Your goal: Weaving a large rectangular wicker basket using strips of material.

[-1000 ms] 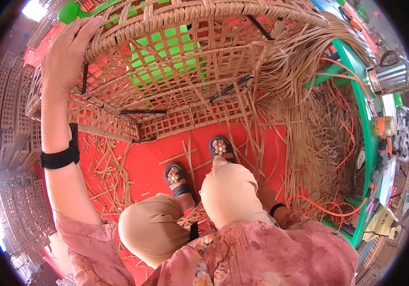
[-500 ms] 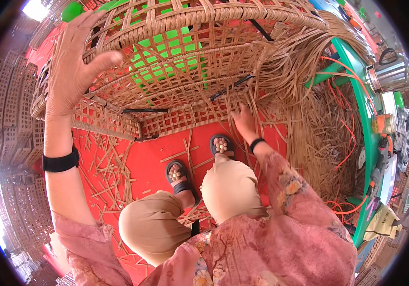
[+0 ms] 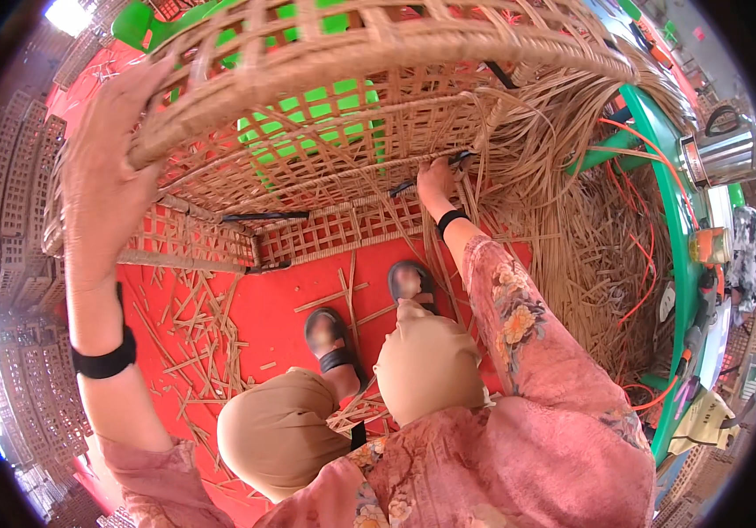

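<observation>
Your left hand (image 3: 101, 176) is raised to the thick woven rim (image 3: 352, 62) of the big basket (image 3: 325, 167), palm flat against its outer side and fingers curled over the top, gripping it. A black band (image 3: 103, 361) circles that wrist. Your right hand (image 3: 435, 180) reaches forward into the weave, fingers closed on a dark tool (image 3: 448, 163) where the lattice meets the loose cane; whether it is a knife or pliers you cannot tell from this view. A black band sits on that wrist too, and the pink flowered sleeve (image 3: 519, 326) runs back down toward you.

The basket lies tipped on its side in front of you, its open mouth facing you and its rim arching across the top of the view. It rests on the red floor (image 3: 281, 299), with a green chair (image 3: 308, 114) showing through the gaps in its wall. Unwoven strips (image 3: 589, 202) fan out from its right side in a thick mass, with a few orange strands mixed in.

Your knees (image 3: 426, 361) in tan trousers are bent below, and both sandals (image 3: 330, 330) stand on the floor just short of the basket. Cane scraps (image 3: 193, 326) lie scattered to the left of your feet. A green frame (image 3: 677, 211) curves along the right, with a metal kettle (image 3: 726, 150) beyond it.
</observation>
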Motion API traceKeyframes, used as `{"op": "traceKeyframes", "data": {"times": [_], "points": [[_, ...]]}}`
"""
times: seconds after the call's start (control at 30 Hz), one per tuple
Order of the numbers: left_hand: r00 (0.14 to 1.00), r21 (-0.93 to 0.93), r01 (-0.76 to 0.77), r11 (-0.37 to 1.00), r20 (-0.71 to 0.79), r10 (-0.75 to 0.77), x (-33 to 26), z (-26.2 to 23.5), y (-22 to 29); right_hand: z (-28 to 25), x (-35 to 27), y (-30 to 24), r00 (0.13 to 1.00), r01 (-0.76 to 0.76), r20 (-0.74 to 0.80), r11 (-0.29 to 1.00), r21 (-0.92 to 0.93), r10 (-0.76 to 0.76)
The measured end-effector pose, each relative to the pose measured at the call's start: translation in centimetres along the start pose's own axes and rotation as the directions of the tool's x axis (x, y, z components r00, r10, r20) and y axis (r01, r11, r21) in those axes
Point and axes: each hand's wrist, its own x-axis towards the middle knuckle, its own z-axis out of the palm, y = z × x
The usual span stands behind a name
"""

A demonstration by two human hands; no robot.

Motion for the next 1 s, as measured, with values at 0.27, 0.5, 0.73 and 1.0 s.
{"op": "traceKeyframes", "data": {"times": [0.27, 0.5, 0.73, 1.0], "points": [[0.922, -0.21, 0.386, 0.898, 0.047, -0.385, -8.6, -4.6, -14.8, -3.0, -4.9, -2.1, 0.755, 0.632, -0.128, 0.765, -0.119, -0.643], [0.709, -0.342, 0.679, 0.649, 0.076, -0.701, -16.6, -5.3, -22.0, -5.7, -18.4, 26.7, 0.959, 0.202, 0.223, 0.975, -0.091, -0.177], [0.791, -0.203, 0.593, 0.779, -0.038, -0.611, -16.6, -5.7, -19.8, -16.4, -41.7, 42.2, 0.728, -0.146, 0.554, 0.88, -0.451, 0.404], [0.909, -0.145, 0.406, 0.902, -0.041, -0.415, -10.6, -4.0, -15.7, -15.0, -35.0, 43.8, 0.676, 0.09, 0.645, 0.829, -0.552, 0.356]]}}
